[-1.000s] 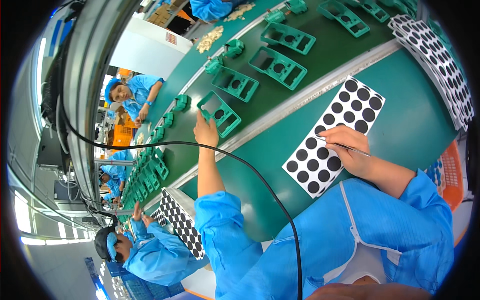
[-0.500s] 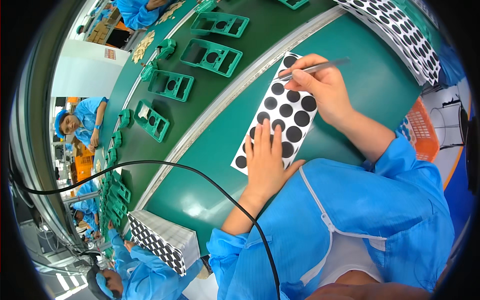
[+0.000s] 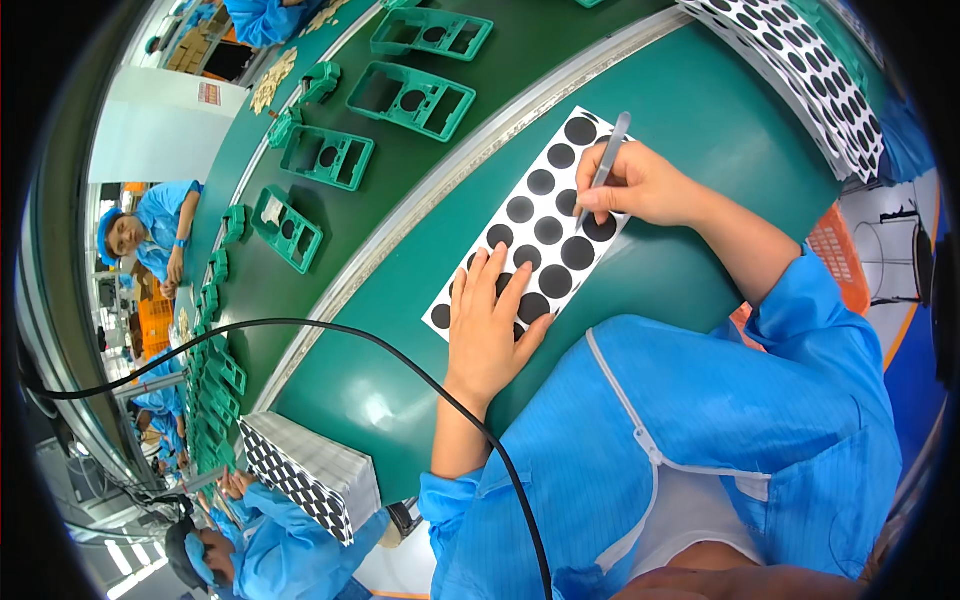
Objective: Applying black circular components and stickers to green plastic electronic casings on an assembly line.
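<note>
A white sheet (image 3: 545, 206) with rows of round black stickers lies slantwise on the green tabletop in front of me. My left hand (image 3: 487, 325) rests flat on its near-left end, fingers spread and holding nothing. In my right hand (image 3: 640, 185) is a pair of grey metal tweezers (image 3: 610, 150), gripped like a pen and standing steeply. Their tips point down at the sheet, beside a black sticker (image 3: 600, 228) near its right edge. Whether the tips pinch a sticker is too small to tell.
Green plastic housings (image 3: 430, 95) lie on the dark green conveyor (image 3: 350, 235) beyond the pale rail. Sheet stacks stand at far right (image 3: 800, 90) and near left (image 3: 355, 470). A black cable (image 3: 380, 345) crosses the view. Co-workers (image 3: 160, 225) in blue sit leftward; an orange basket (image 3: 838, 250) is right.
My right hand has come nearer, from the sheet's far end to its right edge, with the tweezers turned upright. The sheet and my left hand have shifted slightly left in view.
</note>
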The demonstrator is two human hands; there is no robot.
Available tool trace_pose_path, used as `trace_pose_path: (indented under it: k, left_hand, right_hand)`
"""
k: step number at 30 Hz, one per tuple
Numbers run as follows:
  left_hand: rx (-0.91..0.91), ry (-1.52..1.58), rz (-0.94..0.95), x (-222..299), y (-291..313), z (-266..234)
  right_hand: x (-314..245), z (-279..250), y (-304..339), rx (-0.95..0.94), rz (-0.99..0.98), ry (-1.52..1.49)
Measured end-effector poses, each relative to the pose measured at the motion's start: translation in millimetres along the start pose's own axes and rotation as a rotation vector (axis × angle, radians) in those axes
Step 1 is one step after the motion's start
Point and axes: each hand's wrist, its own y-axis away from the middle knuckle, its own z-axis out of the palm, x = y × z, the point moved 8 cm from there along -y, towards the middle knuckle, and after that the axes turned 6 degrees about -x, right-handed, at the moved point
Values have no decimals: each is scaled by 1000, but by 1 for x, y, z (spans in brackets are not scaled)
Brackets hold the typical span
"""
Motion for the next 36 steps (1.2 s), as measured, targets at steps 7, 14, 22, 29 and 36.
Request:
trace_pose_path:
  k: [7, 14, 22, 29, 36]
  left_hand:
    - [29, 57, -92, 1, 21, -2]
    - [-3, 56, -170, -4, 45, 14]
    - [41, -8, -152, 1, 45, 14]
    - [69, -15, -153, 0, 49, 14]
    - [77, -12, -163, 0, 50, 13]
  right_hand:
    - [6, 34, 0, -71, -13, 9]
    - [15, 66, -3, -111, -18, -3]
    - [17, 75, -3, -89, -41, 215]
    - [20, 75, -2, -36, -12, -15]
    - [19, 82, -1, -145, 14, 40]
